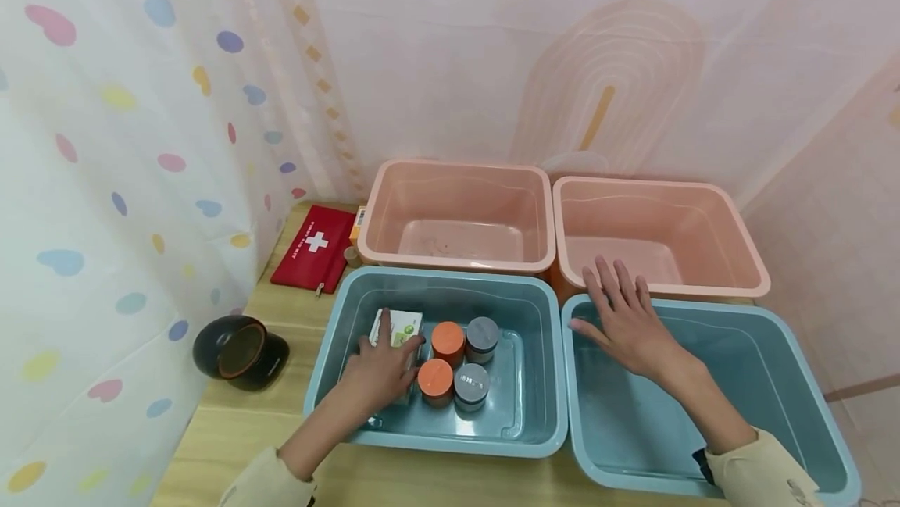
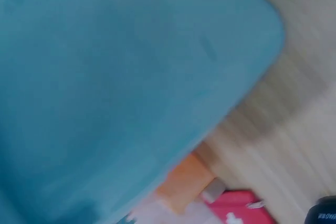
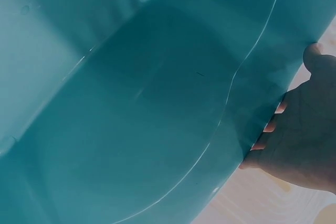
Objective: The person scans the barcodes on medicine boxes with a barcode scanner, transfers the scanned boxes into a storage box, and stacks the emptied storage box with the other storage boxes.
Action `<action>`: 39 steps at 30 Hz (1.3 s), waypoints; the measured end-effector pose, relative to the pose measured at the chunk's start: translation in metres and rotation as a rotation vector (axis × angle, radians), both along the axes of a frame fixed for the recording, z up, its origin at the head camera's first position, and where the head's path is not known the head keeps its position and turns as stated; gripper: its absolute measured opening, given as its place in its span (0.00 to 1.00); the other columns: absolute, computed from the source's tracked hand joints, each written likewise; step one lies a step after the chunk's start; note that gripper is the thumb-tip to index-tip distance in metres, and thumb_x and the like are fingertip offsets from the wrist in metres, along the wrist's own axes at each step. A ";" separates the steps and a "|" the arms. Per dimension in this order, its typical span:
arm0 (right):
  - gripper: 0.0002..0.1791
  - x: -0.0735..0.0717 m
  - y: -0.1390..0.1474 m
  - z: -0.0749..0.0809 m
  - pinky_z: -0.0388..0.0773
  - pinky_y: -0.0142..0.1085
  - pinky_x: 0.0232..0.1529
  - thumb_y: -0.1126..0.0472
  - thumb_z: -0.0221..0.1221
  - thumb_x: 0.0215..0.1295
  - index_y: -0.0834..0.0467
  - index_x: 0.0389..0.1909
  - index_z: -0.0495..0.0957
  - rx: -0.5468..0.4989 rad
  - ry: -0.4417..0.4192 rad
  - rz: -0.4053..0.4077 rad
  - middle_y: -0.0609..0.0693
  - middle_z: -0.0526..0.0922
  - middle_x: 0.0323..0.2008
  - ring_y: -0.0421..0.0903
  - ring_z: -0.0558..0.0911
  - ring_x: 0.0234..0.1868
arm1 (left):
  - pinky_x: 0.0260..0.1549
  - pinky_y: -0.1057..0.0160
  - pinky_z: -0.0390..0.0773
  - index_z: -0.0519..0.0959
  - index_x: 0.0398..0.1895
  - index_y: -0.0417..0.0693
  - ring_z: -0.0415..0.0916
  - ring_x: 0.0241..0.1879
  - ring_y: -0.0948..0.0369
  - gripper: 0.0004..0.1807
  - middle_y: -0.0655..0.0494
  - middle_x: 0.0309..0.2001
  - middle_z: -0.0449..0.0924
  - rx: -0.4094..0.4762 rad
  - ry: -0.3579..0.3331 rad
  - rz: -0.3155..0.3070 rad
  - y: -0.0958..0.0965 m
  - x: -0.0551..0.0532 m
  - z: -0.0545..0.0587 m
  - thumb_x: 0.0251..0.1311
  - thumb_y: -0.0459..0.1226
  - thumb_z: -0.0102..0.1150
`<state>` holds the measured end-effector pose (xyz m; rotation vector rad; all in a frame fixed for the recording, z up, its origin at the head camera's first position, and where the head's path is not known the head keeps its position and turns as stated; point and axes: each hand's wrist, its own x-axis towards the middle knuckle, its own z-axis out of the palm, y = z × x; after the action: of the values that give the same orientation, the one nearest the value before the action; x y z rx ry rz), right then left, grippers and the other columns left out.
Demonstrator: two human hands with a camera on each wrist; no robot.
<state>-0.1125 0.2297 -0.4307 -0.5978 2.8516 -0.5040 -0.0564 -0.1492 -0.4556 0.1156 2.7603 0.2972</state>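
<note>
My left hand [image 1: 376, 374] is inside the left blue bin [image 1: 436, 448], its fingers spread over a white box with green print [image 1: 406, 323]. One straight finger lies along the box's top; the hand covers much of the rest. Right beside it stand two orange-lidded jars [image 1: 448, 339] and two grey-lidded jars [image 1: 471, 382]. My right hand [image 1: 629, 327] is held with fingers spread over the rim between the right blue bin [image 1: 626, 429] and the right pink bin [image 1: 710, 245], holding nothing. Only the blue bin wall [image 2: 131, 77] fills most of the left wrist view, without the hand.
Behind the left blue bin is another pink bin [image 1: 457, 257]. A red first aid pouch [image 1: 312, 249] and a partly hidden orange box [image 1: 357, 227] lie left of the bins. Nearer, a black rounded device [image 1: 242, 351] sits on the wooden table [image 1: 232, 429]. Patterned curtains hang behind.
</note>
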 end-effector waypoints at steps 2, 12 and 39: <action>0.51 0.000 -0.001 0.000 0.36 0.74 0.82 0.45 0.62 0.80 0.66 0.88 0.48 -0.002 -0.003 0.000 0.70 0.41 0.88 0.74 0.39 0.87 | 0.49 0.28 0.86 0.79 0.75 0.56 0.74 0.62 0.21 0.32 0.22 0.82 0.54 -0.026 0.060 -0.017 -0.001 0.006 0.012 0.69 0.45 0.74; 0.51 0.000 -0.002 -0.001 0.36 0.74 0.82 0.44 0.62 0.80 0.66 0.87 0.48 0.000 -0.007 -0.002 0.70 0.41 0.88 0.74 0.40 0.87 | 0.61 0.22 0.74 0.63 0.87 0.71 0.64 0.71 0.23 0.42 0.29 0.87 0.44 0.010 0.271 0.013 -0.026 0.036 0.083 0.73 0.44 0.67; 0.50 0.000 -0.002 0.000 0.37 0.75 0.82 0.44 0.62 0.80 0.66 0.87 0.49 0.022 0.008 -0.004 0.71 0.42 0.88 0.75 0.41 0.87 | 0.62 0.09 0.56 0.50 0.89 0.52 0.38 0.84 0.29 0.45 0.22 0.85 0.40 -0.018 0.310 0.045 -0.140 0.063 -0.004 0.75 0.34 0.60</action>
<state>-0.1130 0.2280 -0.4309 -0.5915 2.8629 -0.4719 0.0069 -0.2893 -0.4593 0.1029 3.0756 0.2876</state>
